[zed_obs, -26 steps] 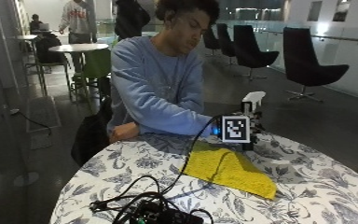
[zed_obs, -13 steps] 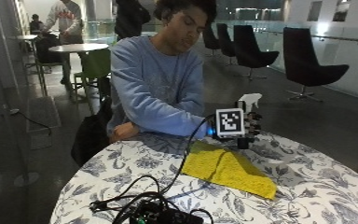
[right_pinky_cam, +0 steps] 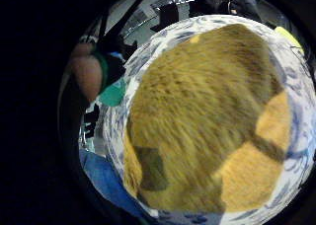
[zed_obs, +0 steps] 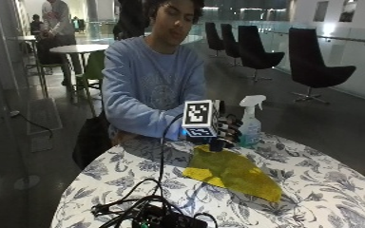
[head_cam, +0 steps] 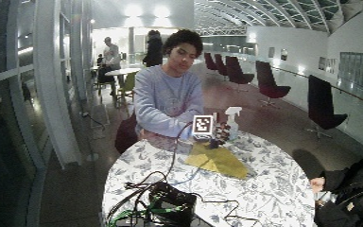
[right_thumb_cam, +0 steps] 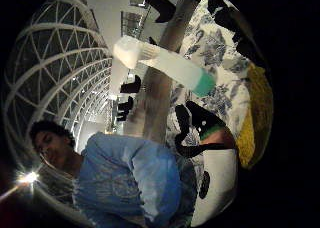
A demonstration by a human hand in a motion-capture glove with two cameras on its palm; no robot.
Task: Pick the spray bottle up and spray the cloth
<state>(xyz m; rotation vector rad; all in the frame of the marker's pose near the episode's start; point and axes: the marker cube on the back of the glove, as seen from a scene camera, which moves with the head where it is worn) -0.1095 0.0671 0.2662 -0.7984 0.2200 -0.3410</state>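
Where chairs (zed_obs: 315, 66) line the hall, a floral-patterned table (zed_obs: 334, 190) stands.

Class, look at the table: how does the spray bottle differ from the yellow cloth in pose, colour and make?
Pose: the spray bottle stands upright, while the yellow cloth lies spread flat.
Colour: the spray bottle is pale and see-through with a white trigger head; the yellow cloth is solid yellow.
Make: the spray bottle is rigid with a narrow neck; the yellow cloth is soft and rumpled at its edges.
Both rest on the floral-patterned table, near the gloved right hand.
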